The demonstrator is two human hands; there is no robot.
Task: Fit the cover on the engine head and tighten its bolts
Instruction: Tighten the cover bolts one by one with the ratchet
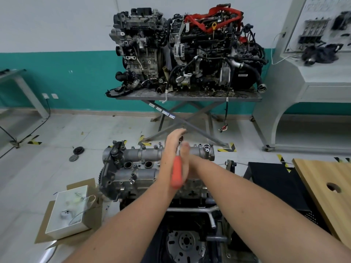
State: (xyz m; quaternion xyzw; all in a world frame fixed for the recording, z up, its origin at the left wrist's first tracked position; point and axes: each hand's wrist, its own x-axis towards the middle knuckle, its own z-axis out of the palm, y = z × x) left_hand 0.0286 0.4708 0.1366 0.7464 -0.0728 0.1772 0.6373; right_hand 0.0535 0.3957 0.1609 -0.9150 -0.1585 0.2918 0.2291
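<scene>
The grey metal cover (140,155) lies on top of the engine head (121,185) in front of me, with several bolts (160,143) standing along its far edge. An orange-handled driver (177,173) stands tilted over the cover's right half, its metal shaft pointing down and away. My left hand (171,149) lies flat against the handle's left side with straight fingers. My right hand (185,158) presses the handle from the other side, palm to palm, its fingers blurred. The driver's tip and the bolt under it are hidden by my hands.
A white box (68,209) sits on cardboard at the left. A wooden board (326,190) and a black stand (275,183) are at the right. Two engines (186,50) rest on a scissor table behind. Black discs (78,150) lie on the floor. A flywheel (185,245) shows below.
</scene>
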